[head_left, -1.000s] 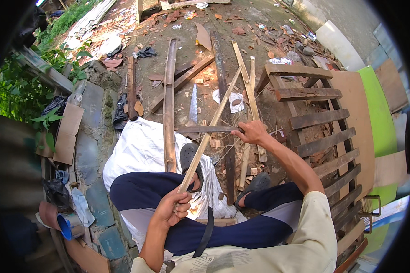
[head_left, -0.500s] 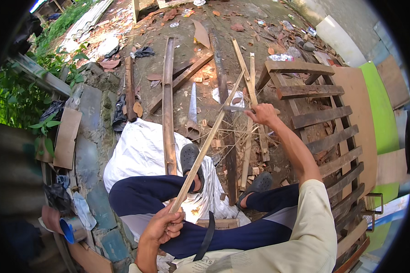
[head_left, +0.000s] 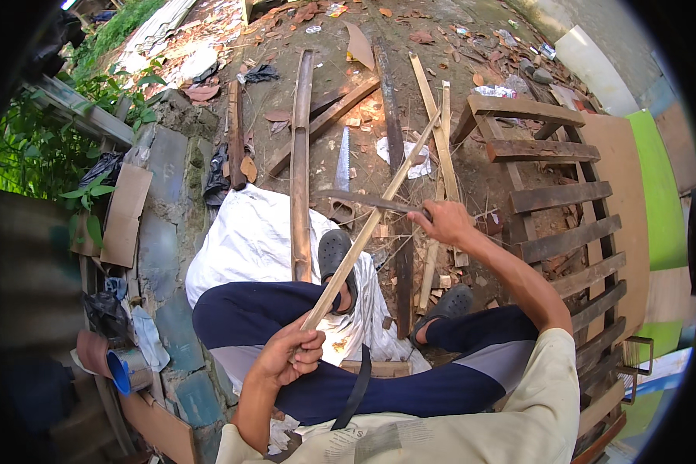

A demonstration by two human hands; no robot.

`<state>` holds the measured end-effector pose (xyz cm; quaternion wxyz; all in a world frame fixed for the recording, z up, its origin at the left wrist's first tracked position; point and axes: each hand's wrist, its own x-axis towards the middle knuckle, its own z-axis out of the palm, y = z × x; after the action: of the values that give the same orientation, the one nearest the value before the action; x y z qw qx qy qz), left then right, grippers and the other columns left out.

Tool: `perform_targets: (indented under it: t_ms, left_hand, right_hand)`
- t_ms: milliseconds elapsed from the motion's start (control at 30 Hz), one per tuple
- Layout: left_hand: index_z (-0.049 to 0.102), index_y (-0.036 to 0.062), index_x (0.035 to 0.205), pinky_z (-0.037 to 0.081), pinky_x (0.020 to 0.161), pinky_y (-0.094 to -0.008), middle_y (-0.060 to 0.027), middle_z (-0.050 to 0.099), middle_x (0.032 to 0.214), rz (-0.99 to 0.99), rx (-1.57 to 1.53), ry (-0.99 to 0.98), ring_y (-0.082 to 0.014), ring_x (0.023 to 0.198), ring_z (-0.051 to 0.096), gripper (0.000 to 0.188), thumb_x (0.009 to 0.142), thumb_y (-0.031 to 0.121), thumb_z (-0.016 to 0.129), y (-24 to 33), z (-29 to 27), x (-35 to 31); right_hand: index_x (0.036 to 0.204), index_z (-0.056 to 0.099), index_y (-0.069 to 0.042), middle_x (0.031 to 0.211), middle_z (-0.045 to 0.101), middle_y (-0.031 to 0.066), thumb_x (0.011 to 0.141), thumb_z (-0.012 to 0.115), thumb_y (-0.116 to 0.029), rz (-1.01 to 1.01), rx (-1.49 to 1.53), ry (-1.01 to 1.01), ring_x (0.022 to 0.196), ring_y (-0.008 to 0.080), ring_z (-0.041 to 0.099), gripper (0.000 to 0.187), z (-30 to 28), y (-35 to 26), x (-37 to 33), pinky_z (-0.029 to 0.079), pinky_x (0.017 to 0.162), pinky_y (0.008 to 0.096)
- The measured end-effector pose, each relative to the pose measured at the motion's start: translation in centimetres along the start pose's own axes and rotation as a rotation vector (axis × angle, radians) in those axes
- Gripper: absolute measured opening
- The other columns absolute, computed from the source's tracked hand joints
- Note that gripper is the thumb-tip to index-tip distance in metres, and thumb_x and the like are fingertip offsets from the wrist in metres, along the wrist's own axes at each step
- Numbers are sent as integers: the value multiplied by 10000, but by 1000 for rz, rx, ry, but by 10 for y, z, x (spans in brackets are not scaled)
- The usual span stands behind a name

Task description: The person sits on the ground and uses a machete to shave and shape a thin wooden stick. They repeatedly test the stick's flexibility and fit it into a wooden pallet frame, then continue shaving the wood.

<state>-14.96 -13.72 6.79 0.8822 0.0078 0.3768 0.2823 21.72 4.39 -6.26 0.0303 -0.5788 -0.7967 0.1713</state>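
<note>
Left hand (head_left: 291,353) grips the near end of a strip (head_left: 366,232) — right hand (head_left: 447,223) clasps a knife (head_left: 352,197), blade across it.

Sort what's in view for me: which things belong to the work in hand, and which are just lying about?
In use:
wooden strip, gripped by the left hand
long knife, gripped by the right hand, crossing the strip in view

Lying about, untouched:
handsaw
slatted wooden frame
cardboard piece

Right grip (head_left: 445,223) and knife (head_left: 399,206) nearer the left grip (head_left: 291,354), lower along the wooden strip (head_left: 354,255) than half a second ago.
</note>
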Motion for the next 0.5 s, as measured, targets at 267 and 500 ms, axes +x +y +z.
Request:
perform_targets:
  t_ms: [267,500]
  left_hand:
    - [433,85,1246,274,423,-179,21,364,728,-16,-116,-105,-39,537,340,279,976,113,497,-20,2,43]
    - [391,117,1360,264,428,-171,18,376,746,-20,-77,-181,-44,526,334,413,958,71,479,-28,13,33]
  right_hand:
    - [771,591,-73,642,624,137,932,569,-562,-281,183,125,506,339,621,516,-40,-122,-137,464,454,456]
    - [783,611,-64,565,607,140,922,584,-562,-29,63,167,495,335,624,518,-18,-73,-130,470,452,449]
